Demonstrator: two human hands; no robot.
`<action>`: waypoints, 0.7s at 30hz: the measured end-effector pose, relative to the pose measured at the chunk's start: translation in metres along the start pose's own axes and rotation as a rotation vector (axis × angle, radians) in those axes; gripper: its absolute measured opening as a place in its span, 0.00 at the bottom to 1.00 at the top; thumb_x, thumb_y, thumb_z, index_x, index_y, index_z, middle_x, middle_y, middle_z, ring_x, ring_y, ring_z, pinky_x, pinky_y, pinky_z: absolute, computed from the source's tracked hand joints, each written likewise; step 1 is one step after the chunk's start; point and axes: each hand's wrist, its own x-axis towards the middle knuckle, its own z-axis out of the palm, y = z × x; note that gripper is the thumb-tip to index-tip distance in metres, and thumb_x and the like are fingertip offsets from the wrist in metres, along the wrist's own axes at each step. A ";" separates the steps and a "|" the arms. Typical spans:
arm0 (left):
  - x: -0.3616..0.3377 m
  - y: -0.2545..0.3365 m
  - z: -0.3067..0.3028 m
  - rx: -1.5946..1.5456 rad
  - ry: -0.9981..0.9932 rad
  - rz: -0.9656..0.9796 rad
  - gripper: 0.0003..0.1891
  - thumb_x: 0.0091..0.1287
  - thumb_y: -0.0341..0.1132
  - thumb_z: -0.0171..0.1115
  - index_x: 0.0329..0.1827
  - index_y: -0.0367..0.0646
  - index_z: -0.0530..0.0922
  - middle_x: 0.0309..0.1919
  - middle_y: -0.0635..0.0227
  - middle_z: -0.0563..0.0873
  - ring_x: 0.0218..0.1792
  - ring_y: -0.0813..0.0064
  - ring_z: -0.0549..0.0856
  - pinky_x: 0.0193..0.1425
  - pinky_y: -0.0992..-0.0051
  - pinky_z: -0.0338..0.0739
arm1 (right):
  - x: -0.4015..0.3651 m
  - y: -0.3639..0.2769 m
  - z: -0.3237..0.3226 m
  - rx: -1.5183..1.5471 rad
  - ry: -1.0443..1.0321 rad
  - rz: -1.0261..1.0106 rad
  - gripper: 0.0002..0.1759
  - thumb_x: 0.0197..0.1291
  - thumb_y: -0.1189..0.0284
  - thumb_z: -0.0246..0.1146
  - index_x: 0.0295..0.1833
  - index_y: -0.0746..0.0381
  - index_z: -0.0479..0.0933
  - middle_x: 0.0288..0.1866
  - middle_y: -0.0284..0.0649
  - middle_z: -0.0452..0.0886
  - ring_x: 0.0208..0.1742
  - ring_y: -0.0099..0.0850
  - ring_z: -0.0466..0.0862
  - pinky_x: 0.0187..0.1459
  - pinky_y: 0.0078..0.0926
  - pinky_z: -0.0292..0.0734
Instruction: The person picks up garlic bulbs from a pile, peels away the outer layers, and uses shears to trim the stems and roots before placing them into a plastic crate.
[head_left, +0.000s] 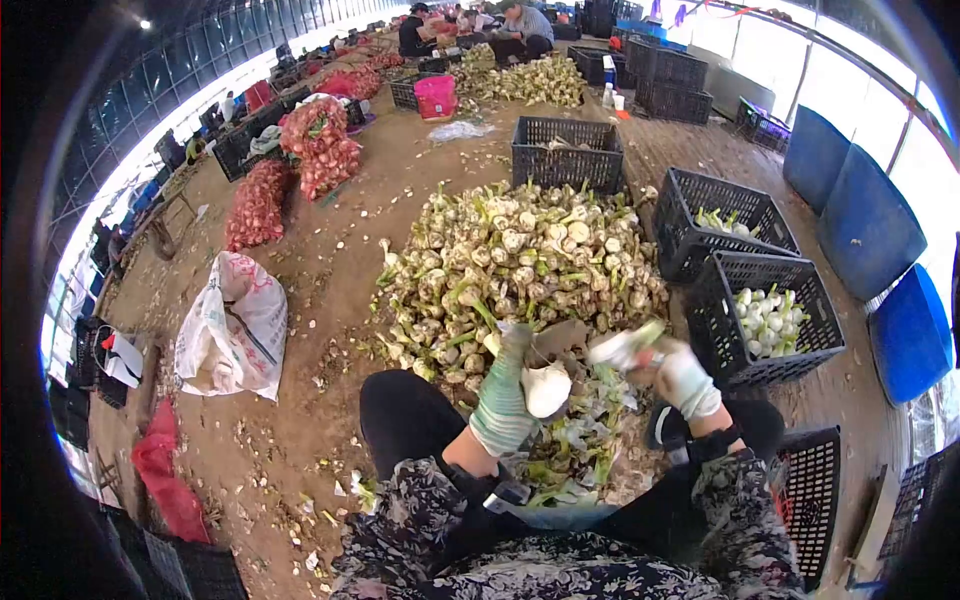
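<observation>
My left hand [503,405], in a green-and-white striped glove, is closed around a garlic bulb [547,390] whose white underside faces right. My right hand [685,380], in a pale glove, is closed on something blurred and whitish green [627,346] that I cannot make out. Both hands are over my lap, apart from each other. In front of them lies a large heap of garlic bulbs with stems [530,255]. Below and between the hands are loose peelings and leaf scraps [580,445].
Black crates [768,365] with white bulbs stand at the right, another crate [567,170] behind the heap. A white sack [235,335] and red net bags [320,150] are at the left. Blue barrels [870,220] line the right side. Other people sit far ahead.
</observation>
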 end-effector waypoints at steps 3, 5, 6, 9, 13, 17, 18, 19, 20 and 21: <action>0.025 0.011 -0.009 0.198 0.022 -0.082 0.50 0.50 0.75 0.41 0.62 0.38 0.66 0.27 0.59 0.79 0.26 0.68 0.80 0.31 0.73 0.75 | 0.004 0.018 0.012 -1.448 -0.353 -0.104 0.14 0.53 0.79 0.54 0.48 0.69 0.72 0.38 0.48 0.80 0.41 0.36 0.81 0.36 0.25 0.77; 0.045 0.020 -0.010 0.437 -0.091 -0.026 0.51 0.51 0.76 0.38 0.65 0.39 0.62 0.28 0.63 0.80 0.28 0.70 0.80 0.33 0.75 0.74 | 0.016 0.014 0.011 -1.004 -0.186 0.000 0.16 0.56 0.74 0.55 0.49 0.70 0.70 0.38 0.47 0.80 0.39 0.34 0.81 0.34 0.23 0.77; 0.056 0.019 -0.016 0.425 -0.093 -0.044 0.51 0.51 0.76 0.38 0.65 0.39 0.62 0.28 0.63 0.80 0.28 0.70 0.80 0.33 0.75 0.74 | 0.019 -0.002 0.024 -0.556 -0.032 0.081 0.18 0.58 0.70 0.55 0.51 0.70 0.69 0.39 0.46 0.79 0.37 0.32 0.82 0.31 0.21 0.76; 0.086 0.018 -0.045 0.669 -0.223 -0.019 0.44 0.58 0.66 0.48 0.68 0.39 0.57 0.56 0.58 0.74 0.46 0.72 0.78 0.50 0.75 0.71 | 0.028 -0.032 0.054 -0.091 -0.050 0.158 0.21 0.58 0.65 0.57 0.52 0.67 0.66 0.36 0.39 0.78 0.31 0.24 0.81 0.27 0.19 0.76; 0.091 0.016 -0.055 0.768 -0.283 0.246 0.30 0.68 0.47 0.48 0.66 0.33 0.58 0.63 0.58 0.67 0.63 0.71 0.66 0.66 0.73 0.56 | 0.060 -0.021 0.076 -0.083 -0.170 0.169 0.30 0.54 0.53 0.63 0.48 0.67 0.64 0.36 0.39 0.75 0.31 0.24 0.79 0.29 0.21 0.76; 0.096 0.024 -0.072 0.551 -0.193 0.032 0.34 0.67 0.50 0.49 0.66 0.32 0.57 0.64 0.57 0.65 0.64 0.70 0.65 0.67 0.72 0.54 | 0.081 -0.025 0.077 -0.199 -0.263 0.170 0.26 0.57 0.56 0.61 0.46 0.69 0.65 0.37 0.38 0.74 0.39 0.22 0.75 0.37 0.20 0.72; 0.098 0.027 -0.072 0.546 -0.183 0.035 0.34 0.67 0.50 0.49 0.66 0.32 0.57 0.64 0.57 0.65 0.64 0.70 0.65 0.67 0.72 0.54 | 0.084 -0.016 0.065 -0.297 -0.333 0.066 0.26 0.58 0.58 0.60 0.47 0.70 0.65 0.38 0.38 0.74 0.38 0.22 0.75 0.37 0.20 0.72; 0.101 0.029 -0.072 0.584 -0.197 0.101 0.34 0.67 0.50 0.49 0.66 0.32 0.57 0.64 0.57 0.65 0.64 0.69 0.64 0.67 0.72 0.54 | 0.087 -0.008 0.059 -0.393 -0.401 -0.041 0.25 0.59 0.59 0.58 0.49 0.70 0.64 0.40 0.38 0.74 0.38 0.22 0.75 0.37 0.19 0.73; 0.104 0.029 -0.073 0.624 -0.211 0.164 0.34 0.67 0.50 0.49 0.66 0.31 0.57 0.64 0.56 0.65 0.65 0.69 0.64 0.68 0.72 0.53 | 0.088 -0.001 0.059 -0.392 -0.409 -0.035 0.25 0.59 0.59 0.58 0.49 0.70 0.64 0.40 0.38 0.74 0.38 0.22 0.75 0.37 0.19 0.73; 0.106 0.027 -0.076 0.596 -0.213 0.158 0.32 0.67 0.48 0.49 0.66 0.31 0.57 0.64 0.56 0.64 0.66 0.69 0.63 0.68 0.72 0.52 | 0.088 0.005 0.060 -0.354 -0.365 -0.072 0.24 0.60 0.61 0.57 0.51 0.70 0.63 0.41 0.38 0.73 0.38 0.22 0.75 0.37 0.20 0.74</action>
